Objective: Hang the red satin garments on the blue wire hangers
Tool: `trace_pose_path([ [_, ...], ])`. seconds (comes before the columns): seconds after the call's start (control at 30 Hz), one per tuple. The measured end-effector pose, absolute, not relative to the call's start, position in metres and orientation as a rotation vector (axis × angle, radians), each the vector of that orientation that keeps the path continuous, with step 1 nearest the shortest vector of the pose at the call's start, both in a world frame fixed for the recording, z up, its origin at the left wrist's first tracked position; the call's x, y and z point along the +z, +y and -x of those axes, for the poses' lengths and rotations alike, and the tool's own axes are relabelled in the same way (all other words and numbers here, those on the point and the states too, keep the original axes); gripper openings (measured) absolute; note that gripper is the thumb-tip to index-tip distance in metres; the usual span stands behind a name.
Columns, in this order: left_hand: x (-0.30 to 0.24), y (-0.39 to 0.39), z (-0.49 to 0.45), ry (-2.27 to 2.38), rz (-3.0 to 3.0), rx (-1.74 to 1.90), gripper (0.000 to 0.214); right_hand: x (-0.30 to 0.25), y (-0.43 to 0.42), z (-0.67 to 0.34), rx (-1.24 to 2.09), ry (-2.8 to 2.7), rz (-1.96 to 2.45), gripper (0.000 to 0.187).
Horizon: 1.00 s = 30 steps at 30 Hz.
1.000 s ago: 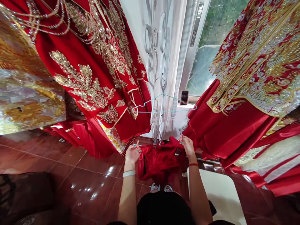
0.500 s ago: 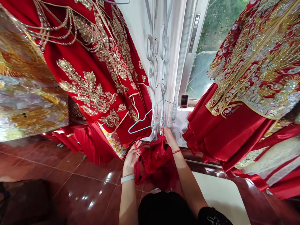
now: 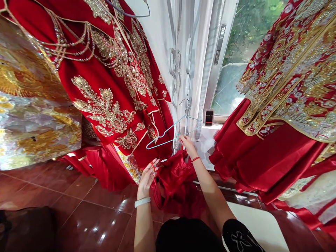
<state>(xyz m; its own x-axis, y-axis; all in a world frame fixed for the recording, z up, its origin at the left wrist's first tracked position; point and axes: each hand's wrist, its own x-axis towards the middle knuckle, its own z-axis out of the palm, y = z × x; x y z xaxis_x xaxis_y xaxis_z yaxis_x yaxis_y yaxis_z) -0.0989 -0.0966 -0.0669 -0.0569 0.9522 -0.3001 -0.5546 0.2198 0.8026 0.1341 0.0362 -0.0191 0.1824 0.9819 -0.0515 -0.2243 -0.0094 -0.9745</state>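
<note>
Two thin red straps (image 3: 182, 148) of shiny red garment (image 3: 173, 176) fingertip-pinched: left hand (image 3: 148, 175) lower, right hand (image 3: 187, 144) nearer light-blue wire hanger (image 3: 165, 143), long bottom bar slanting.

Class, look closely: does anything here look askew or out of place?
Yes: the light-blue hanger beside the right hand looks askew, its left end sitting lower than its right. No spill shows.

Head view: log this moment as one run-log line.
left hand: grip on red garment | right hand: grip on same garment, at turquoise hanger's lower bar | garment: hanging below both hands
</note>
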Motion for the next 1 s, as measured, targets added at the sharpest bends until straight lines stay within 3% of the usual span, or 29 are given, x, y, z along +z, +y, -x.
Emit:
trace_pose_path([
  [0.3,-0.036,-0.086,0.117,1.063,-0.725,1.33,0.04,-0.033,0.03,-0.155,1.043,-0.938,1.212,0.028],
  [0.5,-0.005,-0.067,0.109,1.087,-0.973,1.348,0.052,-0.033,0.022,-0.163,0.963,-0.881,1.244,0.023],
  [1.0,0.063,-0.028,0.083,1.113,-1.438,1.324,0.04,-0.025,0.005,-0.157,0.799,-0.823,1.268,0.024],
])
